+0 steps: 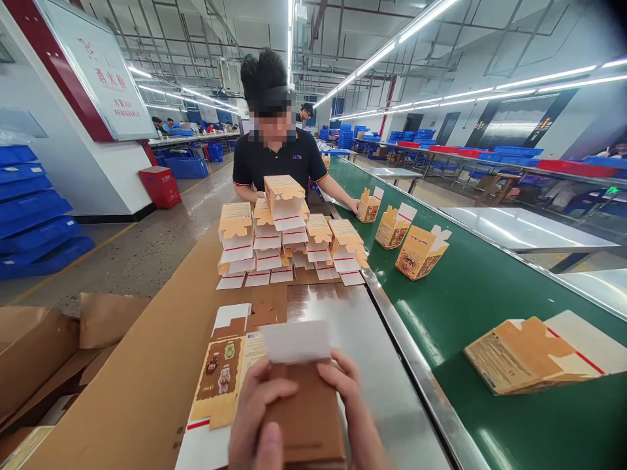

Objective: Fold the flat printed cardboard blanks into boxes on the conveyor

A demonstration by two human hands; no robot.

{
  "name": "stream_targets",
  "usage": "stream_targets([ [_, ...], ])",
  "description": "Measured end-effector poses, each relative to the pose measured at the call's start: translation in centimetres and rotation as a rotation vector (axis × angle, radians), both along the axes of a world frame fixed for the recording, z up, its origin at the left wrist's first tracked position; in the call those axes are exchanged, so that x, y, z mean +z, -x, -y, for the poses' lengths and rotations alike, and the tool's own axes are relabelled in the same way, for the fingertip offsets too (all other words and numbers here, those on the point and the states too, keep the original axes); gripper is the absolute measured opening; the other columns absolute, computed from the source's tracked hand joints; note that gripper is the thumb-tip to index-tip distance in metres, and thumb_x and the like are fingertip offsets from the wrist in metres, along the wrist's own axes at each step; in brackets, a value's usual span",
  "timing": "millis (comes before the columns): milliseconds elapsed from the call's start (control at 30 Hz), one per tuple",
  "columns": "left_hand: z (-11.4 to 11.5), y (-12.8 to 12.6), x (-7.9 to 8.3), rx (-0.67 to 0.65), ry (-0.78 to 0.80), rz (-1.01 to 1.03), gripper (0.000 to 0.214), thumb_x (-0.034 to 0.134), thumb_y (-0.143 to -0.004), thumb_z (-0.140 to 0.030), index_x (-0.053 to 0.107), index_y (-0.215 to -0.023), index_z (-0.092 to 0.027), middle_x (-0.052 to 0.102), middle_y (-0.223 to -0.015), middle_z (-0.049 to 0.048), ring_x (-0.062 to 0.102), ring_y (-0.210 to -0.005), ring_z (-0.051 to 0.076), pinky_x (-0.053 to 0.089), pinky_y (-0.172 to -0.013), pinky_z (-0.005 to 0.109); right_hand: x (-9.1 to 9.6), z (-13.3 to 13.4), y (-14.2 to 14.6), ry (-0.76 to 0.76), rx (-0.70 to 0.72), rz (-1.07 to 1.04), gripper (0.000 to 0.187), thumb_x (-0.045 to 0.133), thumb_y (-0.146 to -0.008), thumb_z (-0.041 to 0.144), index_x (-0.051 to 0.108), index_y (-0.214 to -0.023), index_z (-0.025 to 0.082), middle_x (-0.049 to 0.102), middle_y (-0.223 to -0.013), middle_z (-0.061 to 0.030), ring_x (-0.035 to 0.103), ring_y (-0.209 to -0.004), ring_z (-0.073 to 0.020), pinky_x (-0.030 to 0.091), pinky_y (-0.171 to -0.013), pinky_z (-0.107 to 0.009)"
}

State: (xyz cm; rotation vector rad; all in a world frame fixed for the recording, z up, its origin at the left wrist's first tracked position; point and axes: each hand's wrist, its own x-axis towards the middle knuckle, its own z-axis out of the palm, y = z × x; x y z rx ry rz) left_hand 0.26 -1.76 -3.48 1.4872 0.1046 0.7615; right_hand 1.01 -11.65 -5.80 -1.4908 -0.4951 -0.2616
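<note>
Between my hands is a brown carton [306, 414], its white end flap [296, 341] standing up at the far side. My left hand [259, 414] wraps round the carton's left side, fingers over the top edge. From the right, my right hand [353, 405] grips the other side, somewhat blurred. Under and left of my left hand lies a flat, unfolded printed carton [223, 372] with small character pictures and white flaps. What is on the carton's underside is hidden.
A stack of folded cartons [284, 228] stands ahead. Across from me a person [277, 153] touches a carton [368, 205] on the green conveyor belt [441, 326]. More cartons [422, 251] sit there, one lying nearer [533, 356]. An opened cardboard box [108, 320] is at lower left.
</note>
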Motion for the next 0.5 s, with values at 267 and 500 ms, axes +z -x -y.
stream_targets([
  [267, -4.5, -2.1, 0.4, 0.036, 0.11, -0.303, 0.06, 0.052, -0.079, -0.069, 0.054, -0.118, -0.024, 0.054, -0.14, 0.0099, 0.047, -0.132, 0.031, 0.036, -0.111, 0.047, -0.2, 3.6, -3.9, -0.283, -0.007, -0.61, 0.064, 0.076, -0.068, 0.06, 0.048, -0.117, 0.03, 0.07, -0.103, -0.0046, 0.07, -0.092, -0.0267, 0.055, -0.079, -0.038],
  [500, -14.8, -4.3, -5.5, 0.083, -0.468, -0.995, 0.089, 0.038, -0.066, -0.075, 0.044, -0.132, -0.016, 0.054, -0.136, 0.0165, 0.051, -0.123, 0.038, 0.035, -0.106, 0.053, 8.4, 6.5, -22.6, -0.261, -0.24, -0.46, 0.019, 0.057, -0.091, 0.035, 0.058, -0.104, 0.02, 0.068, -0.097, -0.0015, 0.067, -0.081, -0.0172, 0.055, -0.072, -0.032],
])
